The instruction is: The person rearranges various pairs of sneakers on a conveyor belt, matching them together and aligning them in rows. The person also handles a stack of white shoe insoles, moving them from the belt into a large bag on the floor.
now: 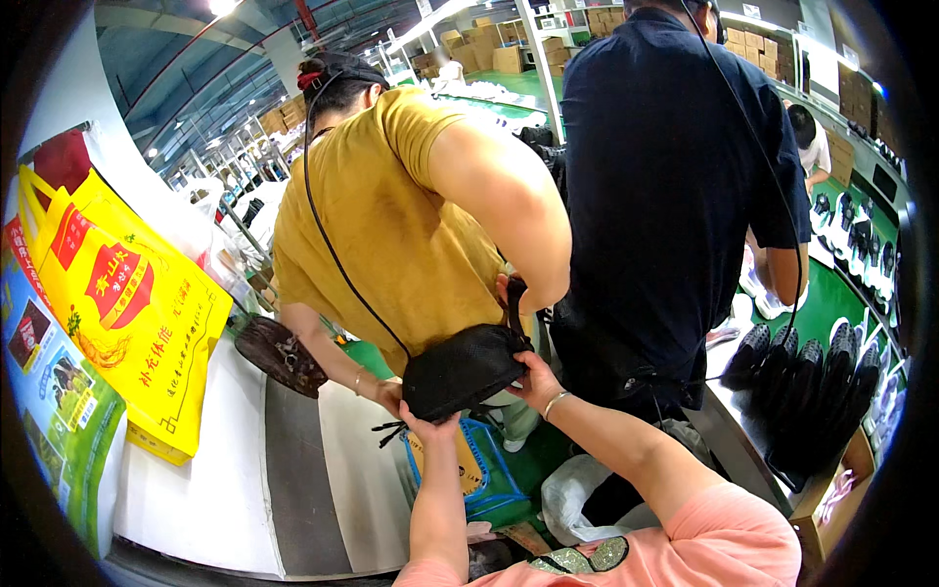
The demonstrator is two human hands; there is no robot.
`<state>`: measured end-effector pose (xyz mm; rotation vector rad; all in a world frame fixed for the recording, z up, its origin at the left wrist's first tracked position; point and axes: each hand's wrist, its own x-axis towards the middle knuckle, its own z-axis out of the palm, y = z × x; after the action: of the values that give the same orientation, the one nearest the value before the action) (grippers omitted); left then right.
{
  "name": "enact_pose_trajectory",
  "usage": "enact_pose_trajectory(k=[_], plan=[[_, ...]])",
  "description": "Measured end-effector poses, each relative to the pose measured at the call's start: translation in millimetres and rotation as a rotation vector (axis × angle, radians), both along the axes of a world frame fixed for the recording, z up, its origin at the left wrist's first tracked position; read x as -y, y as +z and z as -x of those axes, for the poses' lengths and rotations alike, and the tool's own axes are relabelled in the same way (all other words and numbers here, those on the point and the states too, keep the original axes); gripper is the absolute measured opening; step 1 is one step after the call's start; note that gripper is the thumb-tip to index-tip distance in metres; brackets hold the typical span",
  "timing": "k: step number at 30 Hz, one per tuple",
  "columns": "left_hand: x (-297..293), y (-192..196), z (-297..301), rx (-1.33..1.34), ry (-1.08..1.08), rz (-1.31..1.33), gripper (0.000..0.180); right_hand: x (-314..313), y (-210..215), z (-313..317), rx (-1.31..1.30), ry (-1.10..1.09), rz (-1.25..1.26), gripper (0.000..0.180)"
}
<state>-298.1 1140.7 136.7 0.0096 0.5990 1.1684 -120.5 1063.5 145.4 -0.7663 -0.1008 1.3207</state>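
A black pouch (460, 374), seemingly a waist bag, sits against the lower back of a person in a mustard shirt (381, 225). My left hand (430, 425) grips its lower left edge from below, next to that person's own hand (389, 396), which also touches the bag. At the bag's right end, my right hand (537, 382) is closed on its corner near the strap (515, 305). The person's other hand (505, 286) reaches behind the back to the strap. Dark cords hang at the bag's left end. My fingertips are partly hidden by the bag.
A person in a dark shirt (675, 176) stands close on the right. Black shoes (807, 377) line the bench beside them. Left are a yellow shopping bag (137, 313) and a white worktop (220, 479). Below are a blue-edged crate (499, 489) and a white plastic bag (567, 499).
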Motion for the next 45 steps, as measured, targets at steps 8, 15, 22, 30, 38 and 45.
enact_pose_trajectory(k=[8,15,22,30,38,45], plan=[[-26.7,54.4,7.5,0.047,0.015,-0.476,0.048,-22.4,38.5,7.3,-0.053,0.029,-0.21,0.033],[-70.0,39.5,7.4,0.04,0.019,-0.564,0.048,-35.8,29.5,15.8,-0.123,0.026,-0.121,0.027],[-89.4,11.9,-0.8,0.161,0.003,-0.61,0.047,-50.9,13.8,16.8,-0.157,-0.028,-0.102,0.031],[-76.3,35.0,-23.7,0.179,0.129,-0.272,0.044,-58.7,44.0,23.1,0.018,-0.264,-0.084,0.049],[-63.4,34.1,-32.1,0.201,0.062,-0.393,0.046,-46.6,56.2,21.8,0.134,-0.259,0.067,0.043],[-84.4,18.7,-32.8,0.263,0.014,-0.547,0.046,-59.9,34.4,11.6,0.163,-0.2,0.06,0.045]])
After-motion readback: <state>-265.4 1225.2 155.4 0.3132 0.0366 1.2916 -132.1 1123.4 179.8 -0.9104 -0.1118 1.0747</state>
